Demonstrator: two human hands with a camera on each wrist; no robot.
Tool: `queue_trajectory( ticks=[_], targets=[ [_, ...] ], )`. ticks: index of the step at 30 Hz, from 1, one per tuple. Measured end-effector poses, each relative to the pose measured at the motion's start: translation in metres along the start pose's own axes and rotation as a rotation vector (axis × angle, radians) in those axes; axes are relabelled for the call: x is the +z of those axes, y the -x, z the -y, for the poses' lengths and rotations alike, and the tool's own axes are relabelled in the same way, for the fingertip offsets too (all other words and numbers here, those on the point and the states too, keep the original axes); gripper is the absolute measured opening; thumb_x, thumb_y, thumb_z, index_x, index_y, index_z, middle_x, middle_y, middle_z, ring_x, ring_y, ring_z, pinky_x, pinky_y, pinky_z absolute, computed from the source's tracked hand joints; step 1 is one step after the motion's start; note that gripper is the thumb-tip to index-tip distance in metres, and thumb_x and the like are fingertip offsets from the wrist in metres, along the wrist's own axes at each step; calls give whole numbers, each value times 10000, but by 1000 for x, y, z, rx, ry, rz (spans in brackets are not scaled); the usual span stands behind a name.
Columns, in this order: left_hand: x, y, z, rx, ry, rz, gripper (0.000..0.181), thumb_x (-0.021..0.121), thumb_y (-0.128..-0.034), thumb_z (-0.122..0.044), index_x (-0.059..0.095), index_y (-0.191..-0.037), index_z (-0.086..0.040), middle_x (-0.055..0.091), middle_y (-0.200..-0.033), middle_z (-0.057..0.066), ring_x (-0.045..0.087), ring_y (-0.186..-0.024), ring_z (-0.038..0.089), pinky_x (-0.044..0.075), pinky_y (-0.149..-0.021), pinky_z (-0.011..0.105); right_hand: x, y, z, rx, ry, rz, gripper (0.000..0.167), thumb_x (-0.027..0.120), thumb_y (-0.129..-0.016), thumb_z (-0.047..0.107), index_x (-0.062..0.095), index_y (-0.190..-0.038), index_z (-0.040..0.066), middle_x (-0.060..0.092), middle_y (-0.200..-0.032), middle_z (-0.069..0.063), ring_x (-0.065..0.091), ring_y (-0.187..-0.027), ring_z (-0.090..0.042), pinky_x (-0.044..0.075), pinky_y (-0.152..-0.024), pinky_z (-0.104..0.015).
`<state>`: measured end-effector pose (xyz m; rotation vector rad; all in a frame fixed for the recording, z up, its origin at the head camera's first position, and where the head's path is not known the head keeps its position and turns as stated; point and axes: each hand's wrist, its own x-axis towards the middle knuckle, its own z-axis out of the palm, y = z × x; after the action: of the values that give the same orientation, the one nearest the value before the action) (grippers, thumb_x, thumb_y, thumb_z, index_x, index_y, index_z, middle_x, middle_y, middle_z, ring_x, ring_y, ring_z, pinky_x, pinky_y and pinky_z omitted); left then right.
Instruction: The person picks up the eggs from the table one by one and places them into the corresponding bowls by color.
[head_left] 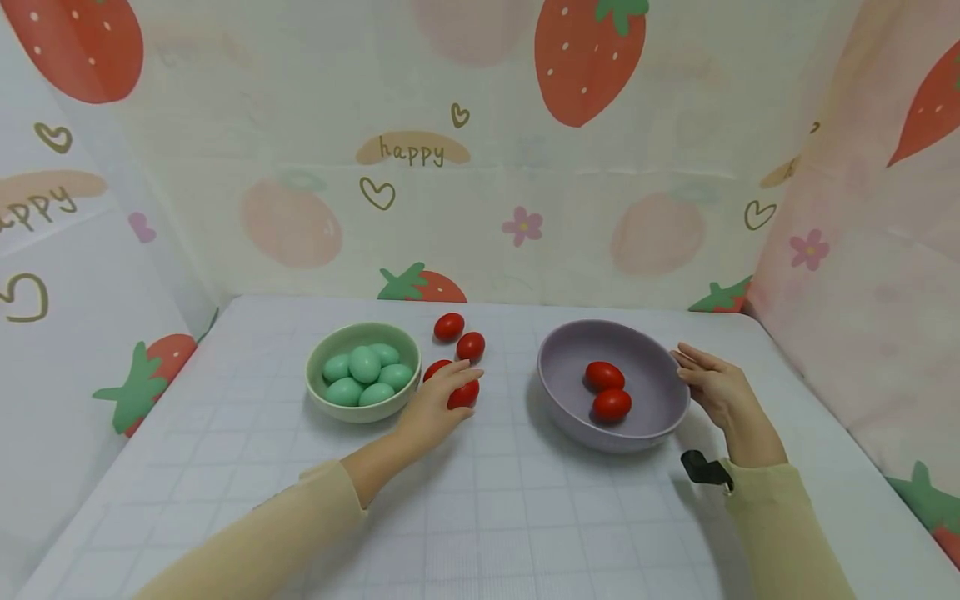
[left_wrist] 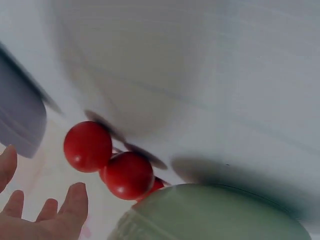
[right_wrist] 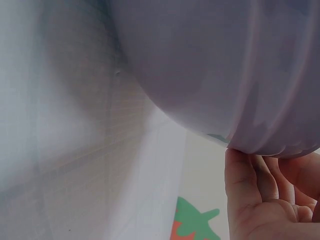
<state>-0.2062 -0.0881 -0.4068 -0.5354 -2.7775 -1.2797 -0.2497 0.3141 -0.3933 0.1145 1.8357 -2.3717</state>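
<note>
Red eggs (head_left: 471, 346) could roll away from our left grip (head_left: 432, 411)

Four of them lie on the table (head_left: 480, 517) to the left of the purple bowl (head_left: 577, 432), and two more rest inside it. Our left grip reaches over the nearer two of the four, its fingers apart and clamped on nothing; we cannot tell whether a fingertip touches either. If we close unevenly, a smooth, rounded egg would probably squirt sideways and knock its close neighbours. Our knuckles also sit near the green bowl (head_left: 352, 414), farther left of the purple bowl, so a wide sweep might jog it and stir its green eggs (head_left: 365, 364). Our right grip (head_left: 718, 396) rests loosely extended fingers against the purple bowl's right side, not clamped; a careless push there could slide it toward the loose eggs, or tip it and set the pair inside rolling.
</note>
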Motion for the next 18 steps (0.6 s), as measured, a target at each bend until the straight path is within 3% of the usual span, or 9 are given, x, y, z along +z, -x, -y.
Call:
queue_trajectory(
  ticks=[6, 18],
  targets=[
    [-2, 1, 10, -34, -97, 12, 553, 719, -844, 15, 556, -1366, -62, 463, -1448, 150, 424, -1325, 335, 473, -975, 471, 1, 0, 1, 8, 11, -8, 493, 534, -929, -124, 730, -835, 319, 696, -922, 156, 633, -866, 38, 492, -747, -152],
    [7, -8, 26, -83, -172, 77, 615, 715, -861, -39, 493, -1431, -106, 388, -1519, 104, 360, -1375, 319, 467, -981, 487, 0, -1, -2, -14, 3, 3, 500, 546, -922, -123, 742, -834, 328, 701, -923, 153, 630, -880, 43, 488, -771, -149]
  ],
)
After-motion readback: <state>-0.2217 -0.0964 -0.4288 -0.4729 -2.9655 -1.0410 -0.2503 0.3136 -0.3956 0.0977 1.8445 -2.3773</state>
